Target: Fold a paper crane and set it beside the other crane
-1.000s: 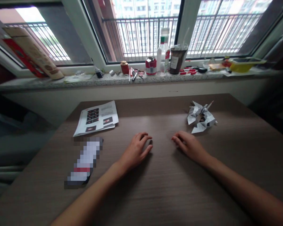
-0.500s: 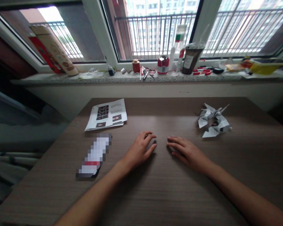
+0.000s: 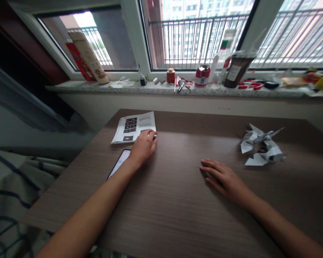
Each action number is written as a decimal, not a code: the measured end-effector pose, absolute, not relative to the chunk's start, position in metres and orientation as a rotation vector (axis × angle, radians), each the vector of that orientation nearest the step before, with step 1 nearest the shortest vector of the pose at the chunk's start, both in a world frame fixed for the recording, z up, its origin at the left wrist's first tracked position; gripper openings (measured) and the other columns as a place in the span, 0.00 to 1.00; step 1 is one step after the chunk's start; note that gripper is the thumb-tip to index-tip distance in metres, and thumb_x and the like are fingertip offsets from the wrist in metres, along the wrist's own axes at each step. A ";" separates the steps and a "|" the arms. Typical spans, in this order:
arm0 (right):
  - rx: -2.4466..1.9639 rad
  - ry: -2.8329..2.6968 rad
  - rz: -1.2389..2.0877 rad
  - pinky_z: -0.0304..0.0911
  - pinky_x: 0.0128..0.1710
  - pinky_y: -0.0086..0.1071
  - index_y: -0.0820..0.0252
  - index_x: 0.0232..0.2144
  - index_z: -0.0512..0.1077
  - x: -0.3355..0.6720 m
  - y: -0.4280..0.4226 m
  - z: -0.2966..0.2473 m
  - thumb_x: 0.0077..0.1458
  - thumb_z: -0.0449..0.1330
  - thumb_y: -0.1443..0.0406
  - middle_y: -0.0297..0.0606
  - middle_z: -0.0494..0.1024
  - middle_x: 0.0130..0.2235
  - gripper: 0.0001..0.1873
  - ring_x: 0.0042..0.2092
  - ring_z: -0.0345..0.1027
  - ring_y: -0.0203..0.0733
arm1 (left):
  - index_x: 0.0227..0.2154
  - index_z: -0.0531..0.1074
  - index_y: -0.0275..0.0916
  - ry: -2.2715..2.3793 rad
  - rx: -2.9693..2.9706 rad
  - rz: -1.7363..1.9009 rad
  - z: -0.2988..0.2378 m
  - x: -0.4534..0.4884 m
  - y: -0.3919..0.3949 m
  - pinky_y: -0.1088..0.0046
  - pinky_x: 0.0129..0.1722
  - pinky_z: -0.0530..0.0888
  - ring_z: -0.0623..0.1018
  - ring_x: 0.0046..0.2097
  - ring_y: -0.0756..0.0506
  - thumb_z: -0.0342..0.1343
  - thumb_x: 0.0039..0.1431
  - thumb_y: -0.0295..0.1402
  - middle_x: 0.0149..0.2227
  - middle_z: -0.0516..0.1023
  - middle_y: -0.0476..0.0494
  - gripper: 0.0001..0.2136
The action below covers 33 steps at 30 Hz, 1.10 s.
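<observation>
Brown tabletop (image 3: 177, 204) spreads between the hands (image 3: 144, 146) (image 3: 228, 182), paper (image 3: 134, 125) by its far edge.

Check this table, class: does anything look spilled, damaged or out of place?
Nothing looks spilled. The folded paper on the right of the table looks oddest: its points jut unevenly around a central gap, though that may be its intended shape.

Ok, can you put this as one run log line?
left hand: over corner of papers, contact unclear; right hand: spread, holding nothing; phone: partly hidden by left forearm; folded paper: beyond right hand, untouched
</observation>
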State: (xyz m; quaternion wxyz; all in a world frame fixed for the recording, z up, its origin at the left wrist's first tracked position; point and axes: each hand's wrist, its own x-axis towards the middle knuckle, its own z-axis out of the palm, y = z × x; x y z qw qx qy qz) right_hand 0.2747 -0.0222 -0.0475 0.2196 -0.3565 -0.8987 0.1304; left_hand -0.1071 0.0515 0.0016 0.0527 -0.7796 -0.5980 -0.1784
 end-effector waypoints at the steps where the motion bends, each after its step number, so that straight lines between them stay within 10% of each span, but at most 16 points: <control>1: -0.986 -2.489 0.363 0.67 0.62 0.58 0.47 0.62 0.70 0.275 -0.022 -0.047 0.68 0.57 0.63 0.42 0.70 0.66 0.22 0.67 0.64 0.55 | 0.54 0.71 0.35 -1.840 -2.348 -0.477 0.002 -0.112 0.056 0.57 0.61 0.71 0.74 0.56 0.37 0.54 0.70 0.29 0.57 0.72 0.33 0.13; 33: -0.992 -2.475 0.403 0.67 0.62 0.56 0.46 0.61 0.71 0.274 -0.020 -0.044 0.68 0.58 0.63 0.42 0.72 0.65 0.20 0.66 0.65 0.53 | 0.40 0.72 0.38 -2.073 -2.254 -0.438 0.002 -0.135 0.075 0.68 0.40 0.72 0.80 0.43 0.41 0.49 0.74 0.31 0.43 0.80 0.37 0.07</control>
